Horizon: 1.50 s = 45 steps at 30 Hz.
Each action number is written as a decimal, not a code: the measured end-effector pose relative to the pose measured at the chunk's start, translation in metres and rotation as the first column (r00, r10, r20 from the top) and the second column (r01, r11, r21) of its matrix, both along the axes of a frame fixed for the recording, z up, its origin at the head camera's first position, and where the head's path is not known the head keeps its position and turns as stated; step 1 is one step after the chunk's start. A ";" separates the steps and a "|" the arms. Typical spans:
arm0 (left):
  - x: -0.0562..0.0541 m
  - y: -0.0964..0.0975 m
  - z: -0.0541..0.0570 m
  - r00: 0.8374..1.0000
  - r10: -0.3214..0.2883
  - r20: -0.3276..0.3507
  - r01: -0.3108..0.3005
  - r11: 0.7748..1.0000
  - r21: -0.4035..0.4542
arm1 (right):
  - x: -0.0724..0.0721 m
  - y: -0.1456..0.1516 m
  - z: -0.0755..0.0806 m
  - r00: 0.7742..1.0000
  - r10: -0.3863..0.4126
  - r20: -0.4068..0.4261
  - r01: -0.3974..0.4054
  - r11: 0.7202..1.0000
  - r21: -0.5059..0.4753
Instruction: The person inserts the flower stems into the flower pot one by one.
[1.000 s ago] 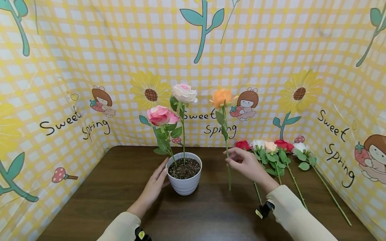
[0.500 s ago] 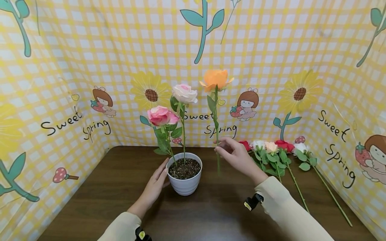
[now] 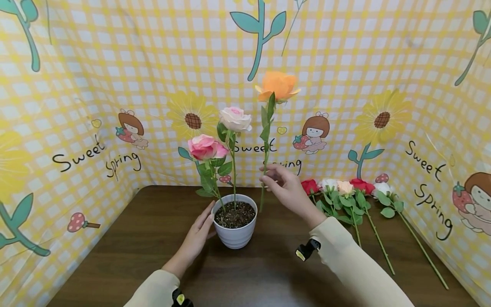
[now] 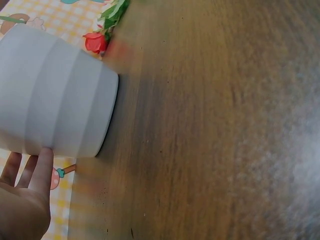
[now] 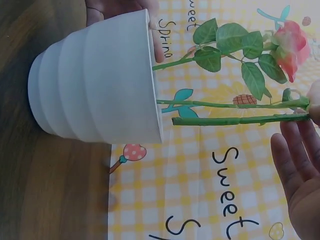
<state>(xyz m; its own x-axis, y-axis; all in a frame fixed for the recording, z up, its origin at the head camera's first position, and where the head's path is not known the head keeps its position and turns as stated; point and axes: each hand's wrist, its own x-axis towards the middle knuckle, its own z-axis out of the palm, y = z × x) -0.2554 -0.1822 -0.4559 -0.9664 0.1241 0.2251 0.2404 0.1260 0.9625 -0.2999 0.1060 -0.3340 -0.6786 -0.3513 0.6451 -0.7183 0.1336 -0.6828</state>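
My right hand (image 3: 285, 187) pinches the green stem of an orange rose (image 3: 278, 86), held upright just right of the pot. In the right wrist view the cut end of that stem (image 5: 200, 121) hangs beyond the pot's rim, apart from the soil. The white ribbed pot (image 3: 235, 236) holds dark soil (image 3: 235, 216) with a pink rose (image 3: 207, 147) and a pale pink-white rose (image 3: 235, 118) standing in it. Against the pot's left side rest the extended fingers of my left hand (image 3: 195, 234); the left wrist view shows these fingertips (image 4: 46, 155) touching its wall.
On the right of the brown wooden table (image 3: 153, 256) lie several cut roses, among them a red rose (image 3: 361, 186), a peach rose (image 3: 345, 187) and a white rose (image 3: 382, 189). A yellow checked cloth (image 3: 330, 64) rises behind and at both sides.
My right hand has carried the orange rose left and upward, from near the lying roses to beside the pot. The left hand and the pot have stayed in place.
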 end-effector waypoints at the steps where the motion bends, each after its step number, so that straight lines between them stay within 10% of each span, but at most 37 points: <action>1: 0.000 0.000 0.000 1.000 0.001 0.001 -0.001 1.000 -0.001 | -0.001 -0.002 0.000 1.000 0.005 -0.004 -0.005 1.000 -0.001; 13: 0.000 0.000 0.001 1.000 0.006 0.010 -0.006 1.000 -0.002 | -0.011 -0.020 -0.012 0.998 0.022 0.064 -0.021 0.999 -0.028; 23: 0.000 0.000 0.000 1.000 0.000 0.003 0.000 1.000 0.004 | 0.008 -0.030 -0.001 0.987 0.035 0.155 -0.032 0.999 -0.017; 45: 0.001 0.000 0.001 1.000 -0.006 -0.009 0.006 1.000 0.003 | -0.006 -0.043 -0.012 0.998 -0.014 0.059 0.013 1.000 0.019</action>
